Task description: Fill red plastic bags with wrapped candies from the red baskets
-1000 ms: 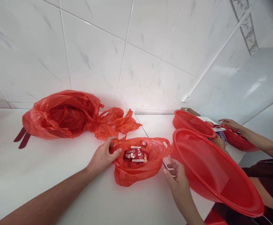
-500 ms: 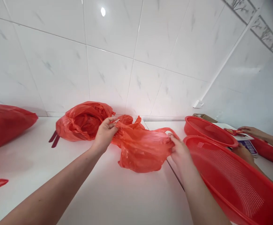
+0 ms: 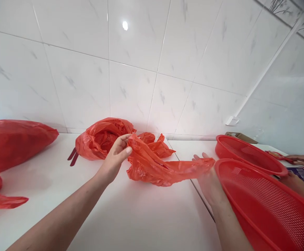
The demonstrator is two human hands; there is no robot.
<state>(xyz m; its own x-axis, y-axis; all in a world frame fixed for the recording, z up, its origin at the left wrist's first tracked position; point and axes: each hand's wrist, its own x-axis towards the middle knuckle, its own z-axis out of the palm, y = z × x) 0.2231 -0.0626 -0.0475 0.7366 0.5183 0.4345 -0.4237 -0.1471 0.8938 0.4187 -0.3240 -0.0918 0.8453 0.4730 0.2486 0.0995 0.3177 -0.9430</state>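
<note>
A crumpled red plastic bag is stretched sideways above the white table. My left hand pinches its upper left end between thumb and fingers. The bag's other end lies across my right hand, whose fingers stick out past it, stretched and slightly apart; part of that hand is blurred and covered. Just behind my left hand sits a bunched red plastic bag with its mouth open, and two dark red strips poke out at its left. A smaller crumpled red bag lies behind the stretched one.
Two red perforated baskets stand at the right, close to my right forearm. A full red bag and loose red plastic lie at the left. A co-worker's hands are at the far right. The tiled wall bounds the back.
My right hand has gone from gripping the bag's right end to stretched fingers with the bag across it. The bag is flatter and longer. The view has shifted slightly left.
</note>
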